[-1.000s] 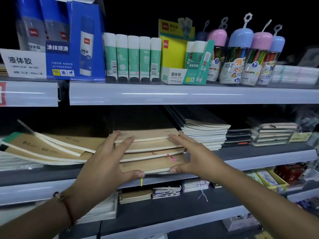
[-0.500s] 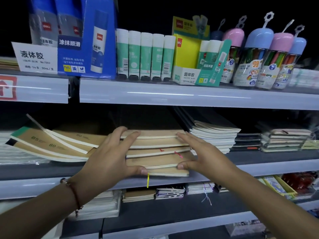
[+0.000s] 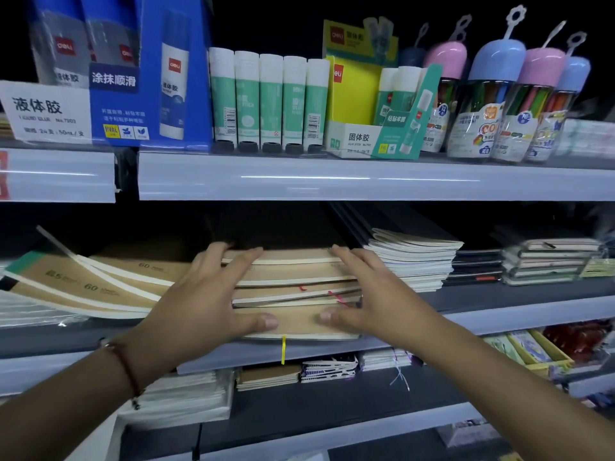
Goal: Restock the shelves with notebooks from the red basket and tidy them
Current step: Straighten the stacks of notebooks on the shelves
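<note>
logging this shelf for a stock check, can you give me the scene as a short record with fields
left hand: fingers straight, pressing left side of stack
right hand: fingers straight, pressing right side of stack
stack: brown kraft-paper notebooks, uneven, on middle grey shelf
left of stack: slumped kraft notebooks
right of stack: white-edged notebook pile
upper shelf: green-and-white glue sticks

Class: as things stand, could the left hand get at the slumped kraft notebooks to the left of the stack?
Probably yes: the left hand rests on the stack, and the slumped kraft notebooks lie beside it, uncovered.
</note>
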Motion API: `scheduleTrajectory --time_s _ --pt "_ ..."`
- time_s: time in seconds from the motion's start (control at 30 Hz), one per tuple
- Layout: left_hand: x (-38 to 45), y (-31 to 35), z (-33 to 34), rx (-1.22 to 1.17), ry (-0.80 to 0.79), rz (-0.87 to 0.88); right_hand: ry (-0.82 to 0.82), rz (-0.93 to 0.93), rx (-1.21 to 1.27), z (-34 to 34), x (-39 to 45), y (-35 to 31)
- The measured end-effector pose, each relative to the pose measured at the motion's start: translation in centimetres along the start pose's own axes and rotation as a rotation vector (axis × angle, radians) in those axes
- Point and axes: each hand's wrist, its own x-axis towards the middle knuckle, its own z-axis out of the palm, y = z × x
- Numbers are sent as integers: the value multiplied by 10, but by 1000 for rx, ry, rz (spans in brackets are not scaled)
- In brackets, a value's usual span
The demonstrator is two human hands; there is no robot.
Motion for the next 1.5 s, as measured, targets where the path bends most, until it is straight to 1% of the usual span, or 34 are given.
scheduleTrajectory --time_s 0.03,0.1,0.17,0.27,0.33,0.43,0.6,0.7,0.8,0.87,0.93,1.0,1.13,1.37,1.5 --pt "-5 1 -2 -5 -54 0 -43 2 29 1 -7 -1" --pt "-12 2 -3 54 -102 38 -87 9 -15 3 -16 1" --pt "-13 0 -2 72 -92 59 -78 16 -43 5 -19 3" --pt "-8 -2 -2 36 -56 49 -79 4 -37 5 -16 7" --pt "-6 0 -1 9 -13 40 -57 -15 -19 3 -14 10" --pt "0 4 8 24 95 19 29 -39 7 -1 -7 14" --pt "17 4 25 212 264 -4 139 -44 -101 7 17 15" --pt "27 4 34 235 322 -22 217 -21 -180 15 30 18" --pt "28 5 32 192 273 -30 246 -7 -215 24 31 20" --pt "25 3 26 100 163 -46 250 -10 -194 25 30 20" --pt "24 0 18 10 75 -66 232 -9 -107 20 27 19" --pt "26 -3 12 -58 9 -100 220 -16 -44 14 24 19" --pt "35 -14 -3 -291 -127 -175 229 -4 -15 10 24 18" --pt "44 -13 -1 -406 -103 -172 277 43 -10 14 33 15" --pt "41 -17 -1 -381 -94 -139 296 72 -16 15 37 11"
